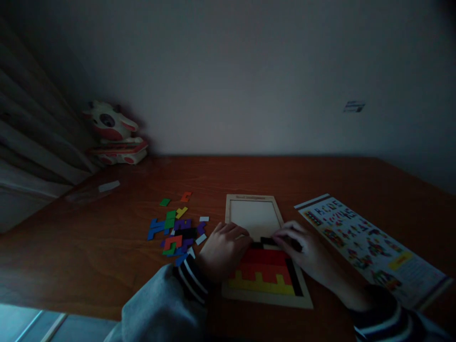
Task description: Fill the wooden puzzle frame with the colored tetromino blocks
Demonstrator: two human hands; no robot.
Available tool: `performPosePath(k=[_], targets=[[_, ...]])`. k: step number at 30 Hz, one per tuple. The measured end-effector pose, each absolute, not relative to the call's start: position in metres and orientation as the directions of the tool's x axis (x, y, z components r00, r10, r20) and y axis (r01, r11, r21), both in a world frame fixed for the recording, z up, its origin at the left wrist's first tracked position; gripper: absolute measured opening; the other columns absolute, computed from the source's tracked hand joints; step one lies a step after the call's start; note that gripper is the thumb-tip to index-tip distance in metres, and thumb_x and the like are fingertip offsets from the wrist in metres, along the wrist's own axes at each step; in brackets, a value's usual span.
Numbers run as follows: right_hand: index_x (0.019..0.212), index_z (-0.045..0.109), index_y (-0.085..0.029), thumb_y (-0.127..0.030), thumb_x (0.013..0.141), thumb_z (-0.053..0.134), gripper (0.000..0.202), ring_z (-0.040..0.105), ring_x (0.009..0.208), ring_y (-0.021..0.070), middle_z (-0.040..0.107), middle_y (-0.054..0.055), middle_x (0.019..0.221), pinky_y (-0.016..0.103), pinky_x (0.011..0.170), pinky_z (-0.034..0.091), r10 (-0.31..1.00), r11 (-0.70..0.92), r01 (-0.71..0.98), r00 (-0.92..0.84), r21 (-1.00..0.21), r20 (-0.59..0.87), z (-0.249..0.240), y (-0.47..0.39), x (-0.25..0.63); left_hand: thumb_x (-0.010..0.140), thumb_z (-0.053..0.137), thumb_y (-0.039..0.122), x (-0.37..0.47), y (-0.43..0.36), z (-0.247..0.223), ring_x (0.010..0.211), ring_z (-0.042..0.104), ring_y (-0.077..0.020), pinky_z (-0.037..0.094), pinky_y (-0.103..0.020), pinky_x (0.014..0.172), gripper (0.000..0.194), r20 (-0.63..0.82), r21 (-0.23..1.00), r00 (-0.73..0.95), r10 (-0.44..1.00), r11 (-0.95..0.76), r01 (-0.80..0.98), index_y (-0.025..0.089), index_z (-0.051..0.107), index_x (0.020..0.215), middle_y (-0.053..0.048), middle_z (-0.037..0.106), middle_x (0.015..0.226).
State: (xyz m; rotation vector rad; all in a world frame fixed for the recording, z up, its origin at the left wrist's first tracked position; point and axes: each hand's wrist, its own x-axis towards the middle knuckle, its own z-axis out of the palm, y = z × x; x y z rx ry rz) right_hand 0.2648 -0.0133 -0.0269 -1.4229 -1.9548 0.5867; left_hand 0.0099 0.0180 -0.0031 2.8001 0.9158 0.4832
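Note:
A wooden puzzle board [306, 289] lies in front of me. Its lower part is filled with yellow [260, 286], orange and red pieces, and a black strip [293, 278] runs along the right side. Above the red row sits a black puzzle piece [270, 241]; my right hand [302, 244] pinches its right end between thumb and fingers. My left hand [228, 247] rests over the board's left edge with curled fingers, their tips by another black bit [256, 245]. Whatever those fingers hold is hidden. The board's upper part shows bare pale wood.
Several loose coloured pieces [171, 216] lie heaped left of the board. A printed pattern sheet [356, 237] is spread on the right. At the back left stands a cow-shaped toy [114, 128] near a curtain [32, 137]. The brown table [199, 175] meets the wall behind.

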Motion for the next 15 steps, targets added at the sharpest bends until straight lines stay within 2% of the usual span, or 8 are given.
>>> performPosePath(k=[3,5,10,15], targets=[[0.095,0.071,-0.025,-0.037,0.097,0.053,0.022,0.064,0.093,0.0192,0.064,0.005,0.099,0.032,0.081,0.053,0.941,0.339,0.653,-0.222,-0.677,0.256,-0.031,-0.015,0.266,0.091,0.052,0.011,0.007,0.016,-0.004,0.102,0.064,-0.0197,0.046,-0.037,0.09,0.032,0.251,0.236,0.843,0.477,-0.874,0.424,0.021,0.063,0.119,-0.003,0.071,0.118],[0.097,0.07,-0.025,-0.035,0.097,0.053,0.02,0.064,0.093,0.0188,0.063,0.005,0.1,0.031,0.081,0.053,0.939,0.343,0.65,-0.23,-0.678,0.255,-0.03,-0.017,0.268,0.088,0.051,0.01,0.004,0.015,-0.005,0.106,0.063,-0.0209,0.046,-0.039,0.092,0.036,0.27,0.217,0.857,0.439,-0.895,0.39,0.02,0.062,0.12,-0.003,0.069,0.124],[0.098,0.071,-0.025,-0.035,0.098,0.053,0.021,0.063,0.095,0.0182,0.063,0.005,0.1,0.031,0.084,0.051,0.938,0.343,0.639,-0.264,-0.688,0.223,-0.025,-0.016,0.27,0.081,0.05,0.01,-0.001,0.015,-0.008,0.113,0.061,-0.026,0.047,-0.045,0.093,0.042,0.285,0.177,0.847,0.448,-0.893,0.413,0.018,0.063,0.119,-0.006,0.068,0.127],[0.098,0.071,-0.025,-0.038,0.098,0.052,0.023,0.063,0.096,0.0189,0.064,0.005,0.1,0.032,0.086,0.051,0.944,0.323,0.642,-0.275,-0.695,0.184,-0.024,-0.016,0.273,0.079,0.048,0.009,-0.001,0.013,-0.004,0.111,0.062,-0.0246,0.05,-0.043,0.093,0.043,0.276,0.196,0.856,0.437,-0.897,0.395,0.018,0.064,0.118,-0.007,0.069,0.125]])
